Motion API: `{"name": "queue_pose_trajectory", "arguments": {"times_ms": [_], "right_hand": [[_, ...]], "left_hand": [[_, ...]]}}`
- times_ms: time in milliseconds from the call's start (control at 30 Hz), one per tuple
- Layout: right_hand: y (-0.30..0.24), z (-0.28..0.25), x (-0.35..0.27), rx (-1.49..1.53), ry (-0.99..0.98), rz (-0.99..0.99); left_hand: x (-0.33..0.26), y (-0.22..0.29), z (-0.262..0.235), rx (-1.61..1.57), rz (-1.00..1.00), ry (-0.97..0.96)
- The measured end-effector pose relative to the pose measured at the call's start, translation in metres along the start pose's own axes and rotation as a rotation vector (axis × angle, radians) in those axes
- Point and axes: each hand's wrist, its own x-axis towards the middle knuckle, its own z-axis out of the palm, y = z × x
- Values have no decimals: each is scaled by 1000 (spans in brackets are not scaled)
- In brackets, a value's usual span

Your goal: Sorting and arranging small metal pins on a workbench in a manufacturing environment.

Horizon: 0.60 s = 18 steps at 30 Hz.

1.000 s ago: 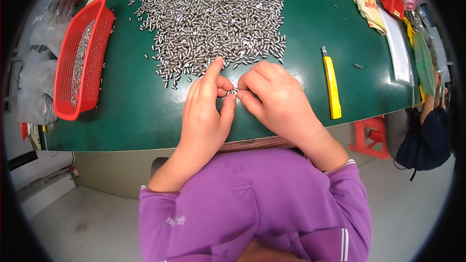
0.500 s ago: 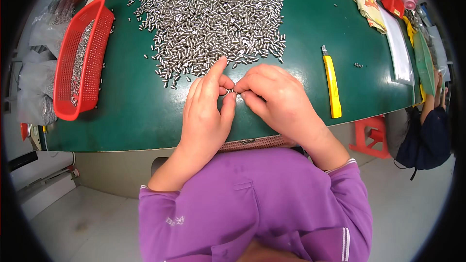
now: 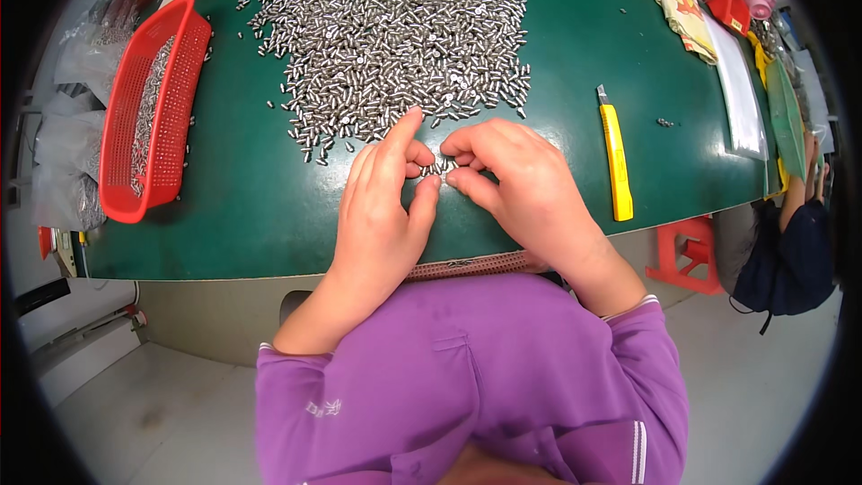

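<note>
A short row of small silvery metal pins [image 3: 438, 168] sits between my two hands, just above the near part of the table. My left hand [image 3: 379, 193] pinches one end of the row between thumb and bent fingers, its index finger pointing up and away. At the other end, the thumb and curled fingers of my right hand [image 3: 530, 178] close around the pins. Fingertips partly cover the row. Just beyond my hands spreads a wide heap of the same pins [image 3: 404, 45], a single dense layer in most places.
On the green table [image 3: 251, 216], a long red basket [image 3: 117, 202] holding pins stands at left. A yellow utility knife [image 3: 615, 162] lies to the right, blade out. Cloth [image 3: 680, 13], plastic sheets and red bins [image 3: 723, 0] crowd the far right, where another person's arm [image 3: 792, 202] shows.
My right hand's fingers have opened a little and shifted slightly right, so more pins show between my hands. My left hand has hardly moved.
</note>
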Motion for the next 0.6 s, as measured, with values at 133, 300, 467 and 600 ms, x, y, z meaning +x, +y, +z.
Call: {"name": "queue_pose_trajectory", "arguments": {"times_ms": [133,300,467,600], "right_hand": [[1,0,1,39,3,-31],[3,0,1,12,19,-58],[1,1,1,-35,32,-38],[1,5,0,-43,40,-31]], "left_hand": [[-1,2,-2,-26,-21,12],[-1,0,-2,-34,-38,18],[1,2,-2,-37,-50,28],[3,2,-1,-37,-78,29]]}}
